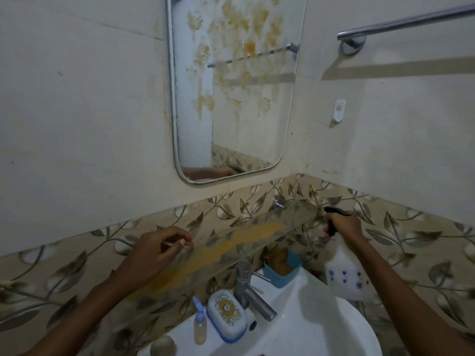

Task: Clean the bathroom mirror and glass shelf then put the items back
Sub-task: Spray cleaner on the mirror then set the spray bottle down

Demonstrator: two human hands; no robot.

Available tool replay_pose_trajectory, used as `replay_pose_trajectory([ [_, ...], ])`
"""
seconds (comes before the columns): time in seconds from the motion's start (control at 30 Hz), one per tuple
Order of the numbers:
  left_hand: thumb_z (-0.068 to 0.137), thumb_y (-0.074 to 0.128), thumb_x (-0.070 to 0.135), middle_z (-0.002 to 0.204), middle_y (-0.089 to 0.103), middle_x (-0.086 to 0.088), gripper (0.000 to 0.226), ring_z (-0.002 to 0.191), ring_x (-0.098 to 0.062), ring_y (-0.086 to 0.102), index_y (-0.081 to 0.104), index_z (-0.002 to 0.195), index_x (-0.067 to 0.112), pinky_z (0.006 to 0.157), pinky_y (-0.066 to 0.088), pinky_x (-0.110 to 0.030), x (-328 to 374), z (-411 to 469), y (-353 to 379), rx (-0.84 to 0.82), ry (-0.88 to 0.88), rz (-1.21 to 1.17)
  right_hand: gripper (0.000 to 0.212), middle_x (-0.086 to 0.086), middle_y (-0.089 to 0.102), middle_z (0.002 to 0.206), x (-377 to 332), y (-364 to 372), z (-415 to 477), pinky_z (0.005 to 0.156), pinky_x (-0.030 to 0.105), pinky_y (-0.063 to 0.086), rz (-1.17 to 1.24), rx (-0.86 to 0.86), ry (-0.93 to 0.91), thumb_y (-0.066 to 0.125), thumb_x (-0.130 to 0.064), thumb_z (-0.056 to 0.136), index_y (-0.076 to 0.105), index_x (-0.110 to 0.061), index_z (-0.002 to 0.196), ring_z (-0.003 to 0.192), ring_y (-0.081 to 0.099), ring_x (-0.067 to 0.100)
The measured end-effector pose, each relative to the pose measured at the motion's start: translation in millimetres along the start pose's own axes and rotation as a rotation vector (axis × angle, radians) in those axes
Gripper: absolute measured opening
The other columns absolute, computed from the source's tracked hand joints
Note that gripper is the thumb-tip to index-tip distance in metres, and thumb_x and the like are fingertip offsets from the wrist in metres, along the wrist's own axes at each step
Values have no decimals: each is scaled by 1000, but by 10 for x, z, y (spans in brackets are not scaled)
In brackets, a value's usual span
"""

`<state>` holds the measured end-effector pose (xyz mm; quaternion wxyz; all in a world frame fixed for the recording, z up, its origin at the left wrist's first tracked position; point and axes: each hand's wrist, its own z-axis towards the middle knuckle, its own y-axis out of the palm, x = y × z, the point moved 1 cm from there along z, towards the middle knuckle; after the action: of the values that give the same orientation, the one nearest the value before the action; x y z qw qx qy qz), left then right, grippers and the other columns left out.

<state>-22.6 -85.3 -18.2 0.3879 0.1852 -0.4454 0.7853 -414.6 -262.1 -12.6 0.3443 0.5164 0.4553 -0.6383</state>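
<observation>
The wall mirror (257, 119) is smeared with orange-brown stains over its upper half. Below it runs the glass shelf (295, 219), bare of items, with a long orange smear along its middle. My left hand (156, 253) pinches the shelf's front edge near its left end, fingers curled over the glass. My right hand (343, 224) grips the black trigger head of a white spray bottle (345, 274) with blue flower prints, held just off the shelf's right end with the nozzle facing the shelf.
Under the shelf is a white sink (321, 325) with a metal tap (248, 286). On its rim stand a small bottle (200, 327), a white and blue soap box (226, 314) and a blue cup (281, 272). A towel rail (406, 21) and a hook (338, 110) are on the right wall.
</observation>
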Motion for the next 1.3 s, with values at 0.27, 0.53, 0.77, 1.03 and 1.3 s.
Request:
replay_pose_trajectory([
  [0.27,91,59,11,95,68,28,37,86,5,65,62,95,47,70,49,-7,67,56,61,-24,8,1,23,19,61,66,160,-17,161,56,34,48,19,12,40,58,-4,79,64,4,99,52,57,27],
  [0.53,83,58,31,98,67,26,14,90,3,65,67,91,38,73,49,-8,395,153,184,-34,31,-52,16,22,67,74,-40,86,-469,65,26,56,73,-402,-162,58,-3,85,65,8,95,64,67,25],
  [0.77,92,57,12,96,72,12,21,90,0,65,69,99,27,78,52,-17,673,-87,736,-280,-57,-205,8,3,69,80,329,66,-713,57,10,48,-46,-403,-176,69,-13,80,69,-15,88,77,64,15],
  [1.03,89,55,25,93,72,2,18,85,-15,66,72,95,28,79,52,-37,493,-352,1060,-406,-224,-200,30,13,65,66,1205,420,-656,55,20,49,-80,-359,94,72,-30,78,71,0,75,69,61,28],
  [1.3,91,49,8,89,71,18,33,84,-8,66,69,86,33,77,54,-26,282,-554,1126,-448,-377,-208,45,17,59,123,1148,959,-506,92,40,46,306,-318,234,69,-2,79,56,3,121,105,56,28],
])
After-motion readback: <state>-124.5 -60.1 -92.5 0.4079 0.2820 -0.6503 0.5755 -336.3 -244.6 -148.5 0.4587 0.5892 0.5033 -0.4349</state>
